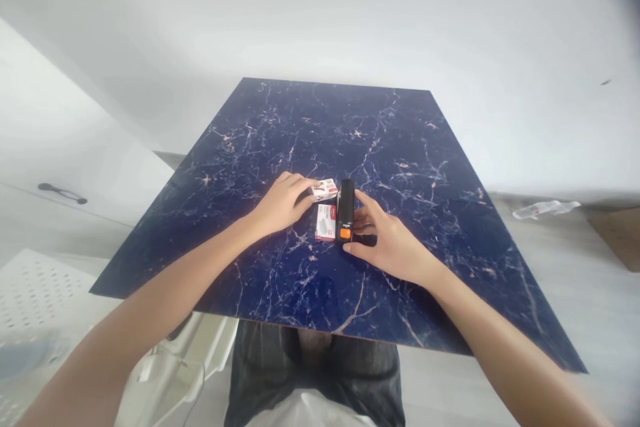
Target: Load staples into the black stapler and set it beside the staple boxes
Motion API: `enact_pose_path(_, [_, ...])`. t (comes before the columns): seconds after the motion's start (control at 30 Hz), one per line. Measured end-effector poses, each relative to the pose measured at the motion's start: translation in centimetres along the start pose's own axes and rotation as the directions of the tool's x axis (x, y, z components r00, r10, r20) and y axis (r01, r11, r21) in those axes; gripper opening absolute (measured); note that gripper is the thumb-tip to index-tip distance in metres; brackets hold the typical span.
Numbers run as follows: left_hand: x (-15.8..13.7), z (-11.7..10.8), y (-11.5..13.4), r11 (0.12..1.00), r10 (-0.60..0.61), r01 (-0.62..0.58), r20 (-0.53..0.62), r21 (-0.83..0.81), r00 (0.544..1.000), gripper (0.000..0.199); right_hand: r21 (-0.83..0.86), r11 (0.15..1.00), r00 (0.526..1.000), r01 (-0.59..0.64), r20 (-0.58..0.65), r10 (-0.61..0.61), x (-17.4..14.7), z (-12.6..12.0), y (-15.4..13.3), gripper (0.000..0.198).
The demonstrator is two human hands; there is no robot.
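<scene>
My left hand pinches a small white and red box by its left end, thumb below and fingers above. A second white and red box, with a grey picture that looks like staples on its face, lies just nearer to me. Right of both boxes is a black stapler with an orange patch at its near end, pointing away from me. My right hand holds it from the right, thumb at the near end and forefinger by the far part. Its other fingers curl beside the stapler and are partly hidden.
The dark blue, marble-patterned table stands close to a white wall. On the floor to the right lie a clear plastic item and a piece of brown cardboard. White perforated furniture stands at the left, below a dark handle.
</scene>
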State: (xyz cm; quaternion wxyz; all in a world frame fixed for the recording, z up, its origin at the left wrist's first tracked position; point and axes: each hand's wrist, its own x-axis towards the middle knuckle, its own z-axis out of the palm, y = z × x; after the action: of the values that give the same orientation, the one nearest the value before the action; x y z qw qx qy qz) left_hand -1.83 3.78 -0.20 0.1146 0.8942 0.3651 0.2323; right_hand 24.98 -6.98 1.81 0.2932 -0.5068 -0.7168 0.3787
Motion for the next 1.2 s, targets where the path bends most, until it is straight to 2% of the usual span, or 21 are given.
enact_pose_path(0.17, [0.1, 0.0, 0.0, 0.997, 0.053, -0.054, -0.014, -0.056, 0.999, 0.024, -0.003, 1.0, 1.0, -0.008, 0.008, 0.008, 0.0, -0.1, -0.2, 0.098])
enact_pose_path(0.27, [-0.1, -0.1, 0.1, 0.988, 0.112, -0.11, 0.008, -0.11, 0.994, 0.029, -0.007, 1.0, 1.0, -0.001, 0.011, 0.001, 0.0, 0.0, -0.2, 0.098])
enact_pose_path(0.37, [-0.3, -0.3, 0.2, 0.984, 0.114, -0.11, 0.022, -0.14, 0.993, 0.033, -0.01, 1.0, 1.0, 0.0, 0.014, 0.0, 0.0, 0.0, -0.1, 0.099])
enact_pose_path(0.47, [-0.4, -0.6, 0.3, 0.979, 0.101, -0.083, 0.091, -0.183, 0.991, 0.035, -0.009, 1.0, 1.0, -0.001, 0.011, 0.001, -0.1, 0.0, 0.0, 0.098])
enact_pose_path(0.57, [-0.4, -0.9, 0.6, 0.964, 0.148, -0.1, 0.18, -0.247, 0.972, 0.047, -0.013, 1.0, 1.0, 0.001, 0.01, -0.001, -0.1, 0.0, 0.0, 0.099])
enact_pose_path(0.73, [-0.4, -1.5, 0.5, 0.949, 0.194, -0.119, 0.243, -0.292, 0.95, 0.057, -0.012, 1.0, 1.0, 0.011, 0.014, -0.011, 0.0, 0.0, 0.0, 0.098])
enact_pose_path(0.8, [-0.7, -1.7, 0.4, 0.954, 0.19, -0.1, 0.308, -0.284, 0.932, 0.08, -0.02, 1.0, 1.0, 0.014, 0.009, -0.014, 0.0, 0.0, 0.1, 0.099])
enact_pose_path(0.9, [-1.1, -1.8, 0.5, 0.977, 0.115, -0.032, 0.395, -0.211, 0.912, 0.127, -0.04, 0.999, 0.999, 0.026, -0.022, -0.027, -0.1, 0.1, 0.2, 0.099])
enact_pose_path(0.97, [-1.3, -1.5, 0.7, 0.985, 0.082, -0.011, 0.408, -0.173, 0.909, 0.141, -0.043, 0.998, 0.998, 0.039, -0.041, -0.041, -0.1, 0.2, 0.2, 0.099])
enact_pose_path(1.2, [-1.0, -0.1, 0.5, 0.983, 0.106, -0.061, 0.27, -0.171, 0.957, 0.124, -0.089, 0.996, 0.997, -0.022, -0.078, 0.015, -0.1, 0.7, -0.5, 0.107])
